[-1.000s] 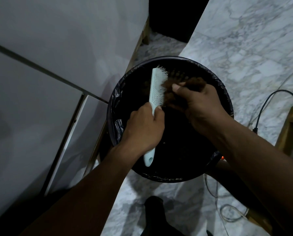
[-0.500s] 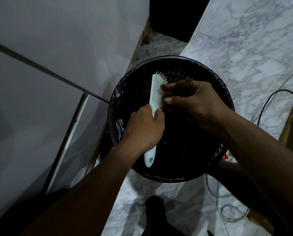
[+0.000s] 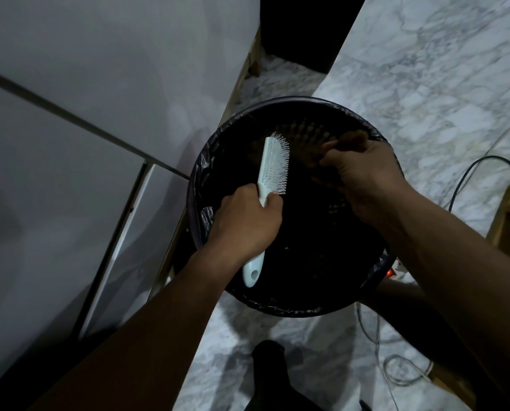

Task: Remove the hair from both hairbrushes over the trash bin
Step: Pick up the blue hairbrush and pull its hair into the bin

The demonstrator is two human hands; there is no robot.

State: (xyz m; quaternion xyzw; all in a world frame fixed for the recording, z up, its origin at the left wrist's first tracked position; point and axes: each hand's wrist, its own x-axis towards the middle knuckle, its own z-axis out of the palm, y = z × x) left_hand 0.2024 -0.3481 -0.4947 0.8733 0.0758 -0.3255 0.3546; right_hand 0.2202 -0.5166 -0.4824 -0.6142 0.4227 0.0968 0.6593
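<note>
A round black trash bin [image 3: 277, 305] lined with a black bag stands on the marble floor below me. My left hand [image 3: 245, 225] grips the handle of a pale mint hairbrush [image 3: 273, 166] over the bin, bristles facing right and showing white, with no hair visible on them. My right hand [image 3: 363, 173] hovers over the bin's right side, apart from the brush, fingers curled around a dark brown clump of hair [image 3: 348, 142]. A second hairbrush is not in view.
White cabinet doors [image 3: 99, 143] fill the left. A wooden furniture leg [image 3: 508, 215] stands at the right edge, with a black cable [image 3: 467, 173], a lit red switch [image 3: 390, 273] and loose white wire [image 3: 396, 372] on the floor. My dark foot [image 3: 270, 369] is below the bin.
My right hand pulled away from the bristles to the right, taking the hair clump off the brush. The left hand kept the brush nearly still, tilting it slightly.
</note>
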